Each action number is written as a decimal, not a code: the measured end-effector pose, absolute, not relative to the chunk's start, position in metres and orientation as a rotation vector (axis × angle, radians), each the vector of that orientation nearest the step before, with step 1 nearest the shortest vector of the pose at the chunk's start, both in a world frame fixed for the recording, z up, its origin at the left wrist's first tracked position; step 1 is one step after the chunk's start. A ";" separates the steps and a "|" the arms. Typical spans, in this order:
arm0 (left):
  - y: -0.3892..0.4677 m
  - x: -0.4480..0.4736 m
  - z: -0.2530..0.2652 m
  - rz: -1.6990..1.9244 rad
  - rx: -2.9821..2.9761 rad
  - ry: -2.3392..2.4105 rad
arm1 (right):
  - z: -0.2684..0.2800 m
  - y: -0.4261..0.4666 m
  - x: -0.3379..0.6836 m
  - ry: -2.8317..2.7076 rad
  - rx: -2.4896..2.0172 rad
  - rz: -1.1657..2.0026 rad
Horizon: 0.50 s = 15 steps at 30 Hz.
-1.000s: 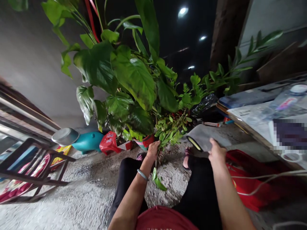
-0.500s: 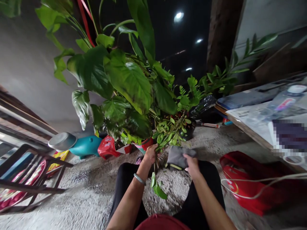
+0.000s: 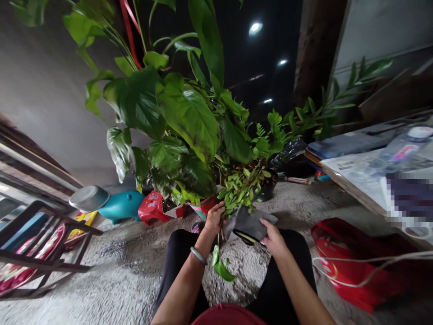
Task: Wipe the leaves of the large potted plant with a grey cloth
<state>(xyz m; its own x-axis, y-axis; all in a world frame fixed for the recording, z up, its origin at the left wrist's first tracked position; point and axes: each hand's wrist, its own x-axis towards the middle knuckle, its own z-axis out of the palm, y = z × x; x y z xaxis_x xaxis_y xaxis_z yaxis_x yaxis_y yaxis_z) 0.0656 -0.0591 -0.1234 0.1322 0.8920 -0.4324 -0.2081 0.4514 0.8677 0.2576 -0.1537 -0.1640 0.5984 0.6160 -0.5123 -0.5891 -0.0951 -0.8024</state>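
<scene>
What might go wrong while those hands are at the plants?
The left hand seems to hold the small-leafed plant, which might break if tugged. The grey cloth in the right hand is right by its leaves, so rubbing hard could knock some off.

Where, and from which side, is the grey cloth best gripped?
Probably the grey cloth is best pinched by its right edge, from the right, where the right hand holds it: it looks thin and flat, and that edge lies clear of the leaves crowding its far edge.
</scene>
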 end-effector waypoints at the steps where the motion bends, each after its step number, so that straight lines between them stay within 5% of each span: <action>1: -0.060 0.065 -0.124 0.909 0.741 1.165 | -0.161 -0.164 0.268 0.025 -1.330 0.993; 7: -0.068 0.075 -0.129 0.890 0.726 1.204 | -0.089 -0.147 0.322 0.170 -1.205 0.604; 15: -0.078 0.065 -0.133 0.891 0.705 1.084 | -0.055 -0.204 0.245 -0.960 -1.440 1.092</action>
<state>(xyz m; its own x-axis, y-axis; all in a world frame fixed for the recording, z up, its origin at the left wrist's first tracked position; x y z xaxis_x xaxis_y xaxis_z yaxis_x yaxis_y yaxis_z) 0.0650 -0.0777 -0.1329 0.2016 0.8773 -0.4356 -0.2581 0.4766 0.8404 0.2453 -0.2040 -0.0546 0.2642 0.9556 -0.1303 0.0070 -0.1370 -0.9905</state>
